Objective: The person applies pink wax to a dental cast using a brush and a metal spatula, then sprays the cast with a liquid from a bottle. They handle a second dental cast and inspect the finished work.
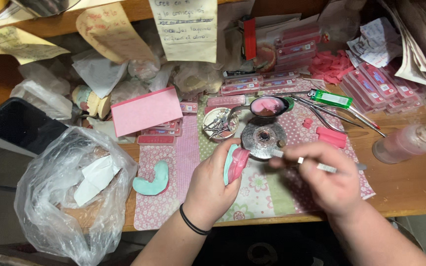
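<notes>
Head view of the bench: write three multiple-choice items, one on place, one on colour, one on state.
1. Where does the loose teal cast lie?
A. on the patterned mat, beside the plastic bag
B. inside the metal dish
C. on the dark phone

2. What colour is the block above the mat?
A. green
B. pink
C. black

3. What is the left hand doing?
A. lying flat
B. gripping a teal and pink piece
C. holding scissors

Answers: 1 A, it lies on the mat near the bag; 2 B, its face is pink; 3 B, fingers wrap the piece.
</notes>
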